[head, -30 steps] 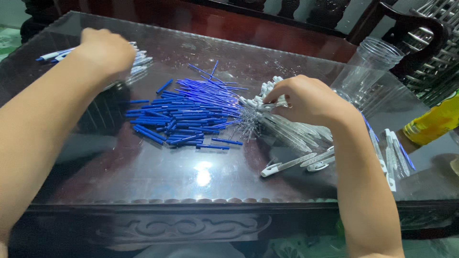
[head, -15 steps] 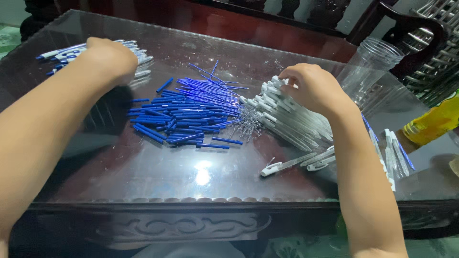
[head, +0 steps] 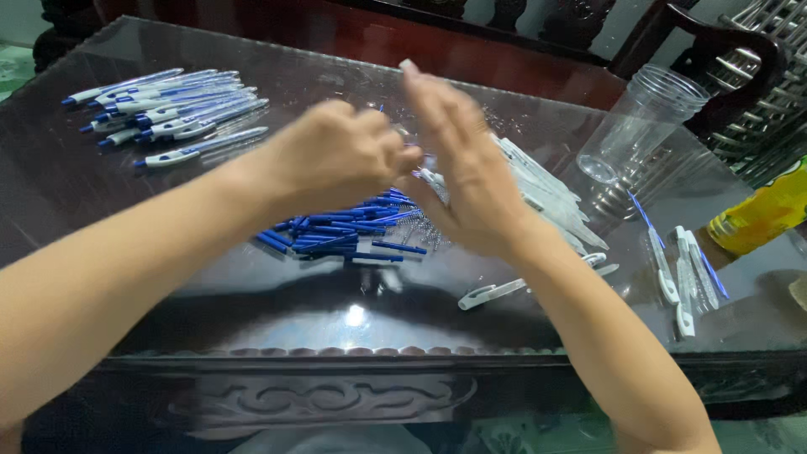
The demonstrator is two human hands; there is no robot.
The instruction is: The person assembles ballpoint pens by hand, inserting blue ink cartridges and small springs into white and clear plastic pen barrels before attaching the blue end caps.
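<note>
While both hands meet above the middle of the worktop (head: 101,210), I read this as the joining of pen parts: my left hand (head: 336,155) is curled into a loose fist, and my right hand (head: 466,172) stands with its fingers stretched upward and its palm turned toward the left, the two touching at the fingertips. Something small seems to be pinched between them, but motion blur hides it, so I cannot tell which hand truly clamps it or what piece it is. Directly beneath the hands lies the heap of blue pen pieces (head: 345,231), with a tangle of small metal springs (head: 420,234) at its right edge and the pile of white pen barrels (head: 546,197) just beyond. Finished pens (head: 168,105) lie in a neat row at the far left, well apart from the loose parts, and a clear plastic jar (head: 643,122) lies tilted at the far right, near a few stray pens (head: 685,277). To do this step well, I judge that the two pieces should be lined up straight before any pressing, held low over the heap so a dropped spring lands among its kind, and the push should be gentle and along the axis. A loose white clip piece (head: 492,292) near the front edge should be kept clear of my forearms.
</note>
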